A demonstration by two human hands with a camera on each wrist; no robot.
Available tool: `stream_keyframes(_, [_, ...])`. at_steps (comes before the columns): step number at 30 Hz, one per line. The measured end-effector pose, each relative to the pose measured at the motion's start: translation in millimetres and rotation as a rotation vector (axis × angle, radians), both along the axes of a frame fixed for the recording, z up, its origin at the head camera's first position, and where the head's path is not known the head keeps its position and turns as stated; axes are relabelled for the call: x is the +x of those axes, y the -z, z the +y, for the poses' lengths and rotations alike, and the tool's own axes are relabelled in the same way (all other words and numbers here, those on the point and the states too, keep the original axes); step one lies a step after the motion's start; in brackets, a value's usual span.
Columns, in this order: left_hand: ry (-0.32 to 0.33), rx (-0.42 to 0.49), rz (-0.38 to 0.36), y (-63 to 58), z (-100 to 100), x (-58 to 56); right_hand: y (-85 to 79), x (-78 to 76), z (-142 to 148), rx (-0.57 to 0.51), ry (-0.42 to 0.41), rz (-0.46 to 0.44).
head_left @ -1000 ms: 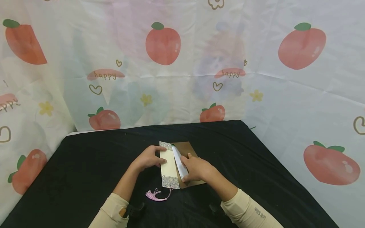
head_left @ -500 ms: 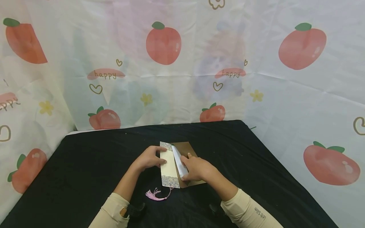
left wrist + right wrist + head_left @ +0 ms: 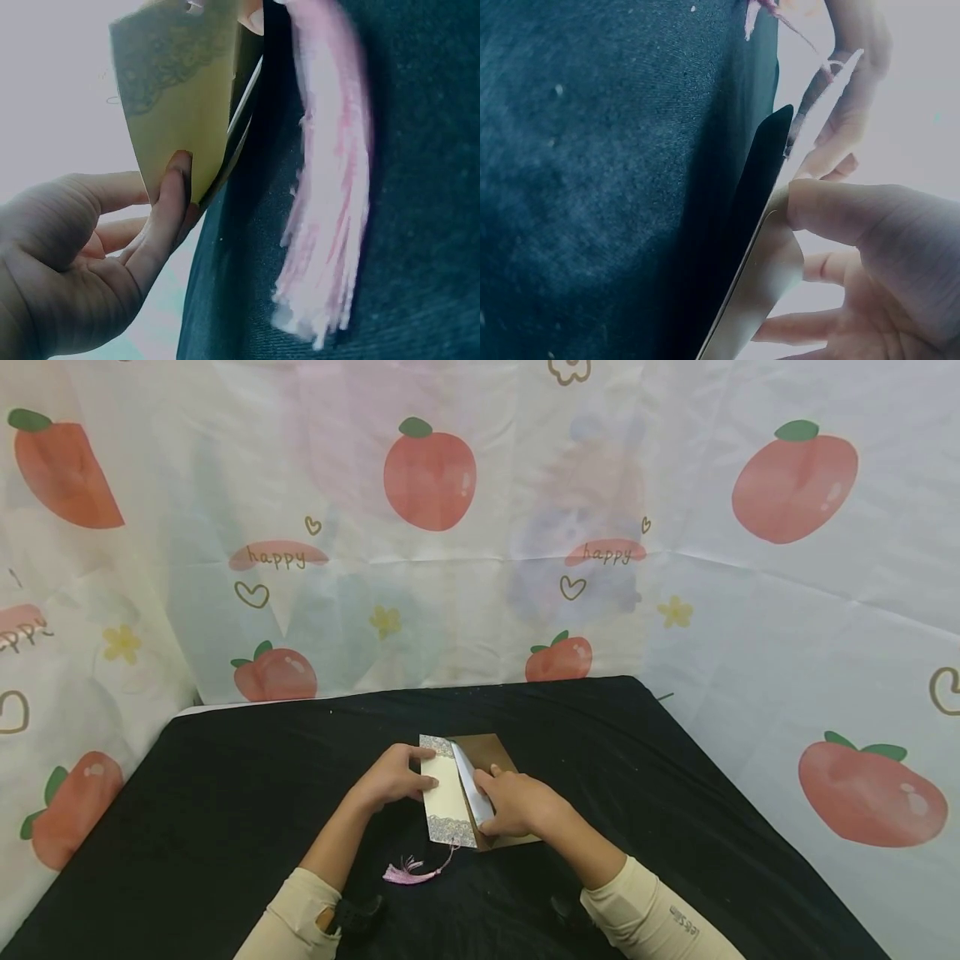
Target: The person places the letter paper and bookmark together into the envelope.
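Note:
A cream bookmark with grey lace-patterned ends lies at the left part of a brown folded paper envelope, overlapping it. Its pink tassel trails toward the person; in the left wrist view the tassel hangs large beside the card. My left hand pinches the bookmark's left edge between thumb and fingers. A narrow white strip, perhaps the envelope's inner face, slants up beside the bookmark. Over at the right, my right hand grips the envelope, its thumb against the edge. How far the bookmark reaches inside is hidden.
Black cloth covers the table. Behind it and at both sides hangs a pale curtain printed with peaches, hearts and flowers. Dark wrist straps show near the sleeves.
The bookmark's tasselled end has shifted slightly away from the person and rightward, and the tassel's cord has moved with it. Both hands keep nearly the same places.

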State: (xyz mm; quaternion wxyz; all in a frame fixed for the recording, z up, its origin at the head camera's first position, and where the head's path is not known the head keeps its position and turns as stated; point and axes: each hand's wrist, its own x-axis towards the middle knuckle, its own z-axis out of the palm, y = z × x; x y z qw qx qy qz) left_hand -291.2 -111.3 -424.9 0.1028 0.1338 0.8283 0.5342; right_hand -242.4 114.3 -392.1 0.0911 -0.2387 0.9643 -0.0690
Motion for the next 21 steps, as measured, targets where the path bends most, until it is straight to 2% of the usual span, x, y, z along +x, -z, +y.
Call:
stream_keyframes(5, [-0.009,0.003,-0.001,1.0,2.1,0.5,-1.1,1.2,0.4,-0.004,-0.009,0.015])
stream_keyframes(10, [-0.030,-0.032,0.013,1.9,5.8,0.6,-2.3,1.5,0.7,-0.006,-0.007,0.014])
stream_keyframes(21, [-0.042,-0.151,0.117,5.3,12.7,1.0,-2.7,1.1,1.3,0.008,-0.013,0.008])
